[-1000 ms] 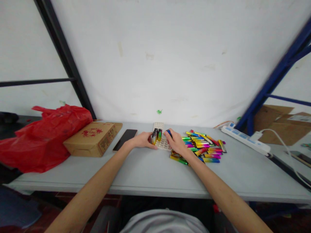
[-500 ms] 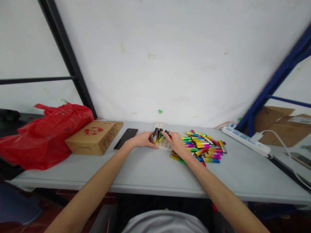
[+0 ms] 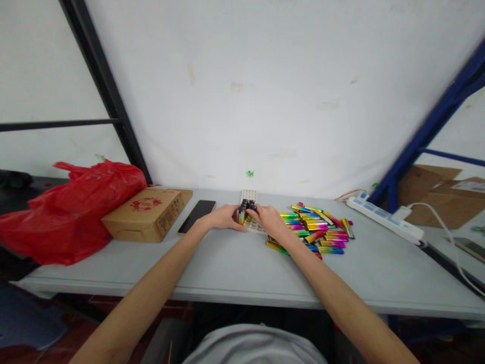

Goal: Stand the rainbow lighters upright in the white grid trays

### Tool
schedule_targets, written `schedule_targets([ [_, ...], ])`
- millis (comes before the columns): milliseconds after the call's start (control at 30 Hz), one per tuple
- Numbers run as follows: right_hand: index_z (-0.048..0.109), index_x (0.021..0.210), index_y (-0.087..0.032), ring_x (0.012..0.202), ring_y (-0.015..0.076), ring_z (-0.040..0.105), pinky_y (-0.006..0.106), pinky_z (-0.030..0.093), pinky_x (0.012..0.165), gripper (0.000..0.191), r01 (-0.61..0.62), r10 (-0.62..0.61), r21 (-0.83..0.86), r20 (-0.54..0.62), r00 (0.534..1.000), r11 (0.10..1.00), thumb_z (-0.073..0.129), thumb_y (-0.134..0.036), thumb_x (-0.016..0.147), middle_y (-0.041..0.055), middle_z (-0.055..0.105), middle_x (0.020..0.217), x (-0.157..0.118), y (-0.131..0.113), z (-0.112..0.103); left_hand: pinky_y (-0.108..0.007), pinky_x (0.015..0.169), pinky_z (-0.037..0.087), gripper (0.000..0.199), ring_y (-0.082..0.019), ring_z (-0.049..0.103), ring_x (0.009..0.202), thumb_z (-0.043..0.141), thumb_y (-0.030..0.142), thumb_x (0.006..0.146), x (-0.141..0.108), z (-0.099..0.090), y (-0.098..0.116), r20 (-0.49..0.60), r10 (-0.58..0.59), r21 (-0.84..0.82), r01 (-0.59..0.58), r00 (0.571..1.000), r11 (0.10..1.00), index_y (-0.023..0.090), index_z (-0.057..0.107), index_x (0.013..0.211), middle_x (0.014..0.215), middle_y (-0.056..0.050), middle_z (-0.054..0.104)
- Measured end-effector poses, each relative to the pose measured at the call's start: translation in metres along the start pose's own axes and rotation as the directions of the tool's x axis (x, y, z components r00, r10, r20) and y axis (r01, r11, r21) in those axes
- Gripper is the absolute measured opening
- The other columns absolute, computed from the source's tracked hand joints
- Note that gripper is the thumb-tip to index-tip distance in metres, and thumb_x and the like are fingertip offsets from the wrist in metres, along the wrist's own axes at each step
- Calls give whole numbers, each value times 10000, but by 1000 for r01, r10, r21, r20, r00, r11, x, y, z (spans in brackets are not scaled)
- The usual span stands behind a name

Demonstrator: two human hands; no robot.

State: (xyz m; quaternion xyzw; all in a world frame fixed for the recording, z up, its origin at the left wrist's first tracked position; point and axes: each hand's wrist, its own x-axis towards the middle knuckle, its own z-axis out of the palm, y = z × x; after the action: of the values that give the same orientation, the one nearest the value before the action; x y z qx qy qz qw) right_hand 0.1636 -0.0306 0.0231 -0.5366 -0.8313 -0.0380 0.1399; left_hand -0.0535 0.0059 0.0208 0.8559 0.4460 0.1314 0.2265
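Note:
A white tray with rows of round holes [image 3: 249,195] lies on the table in front of me. Several metallic-coloured lighters with black tops [image 3: 241,216] stand upright at its near left part. My left hand [image 3: 226,218] curls around these lighters from the left, thumb toward me and fingers behind. From the right, my right hand [image 3: 267,219] pinches a lighter [image 3: 253,208] by its dark top, right beside the upright group. Its lower part is mostly hidden by the fingers. A loose pile of shiny multicoloured lighters [image 3: 315,225] lies just right of my right hand.
Left of the tray lie a dark phone [image 3: 197,216], a cardboard box [image 3: 146,215] and a red plastic bag [image 3: 76,212]. A white power strip [image 3: 384,218] with a plugged-in cable sits at the right. The wall [image 3: 242,101] rises behind the table.
My right hand has moved slightly left and closer to the upright lighters, bringing its lighter against the group. My left hand has stayed in place.

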Motion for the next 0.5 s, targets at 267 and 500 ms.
schedule_targets([
  [267,635,1190,-131,974,273,731,303,463,777,556,28,-26,-48,39,999,998,292,-553,1072,164,768,1034,2,1,-8,-278,616,425,715,-206,630,731,809,697,621,-2,-3,3,9,-1,25,1,1000,1000,195,642,1101,859,-15,696],
  [500,641,1178,-120,955,280,729,327,437,816,578,38,-33,-149,37,999,988,271,-551,1072,189,768,1022,4,-7,-4,-279,615,423,740,-210,640,724,805,720,604,0,-1,0,-9,5,31,-5,1000,1000,201,646,1106,847,-12,698],
])
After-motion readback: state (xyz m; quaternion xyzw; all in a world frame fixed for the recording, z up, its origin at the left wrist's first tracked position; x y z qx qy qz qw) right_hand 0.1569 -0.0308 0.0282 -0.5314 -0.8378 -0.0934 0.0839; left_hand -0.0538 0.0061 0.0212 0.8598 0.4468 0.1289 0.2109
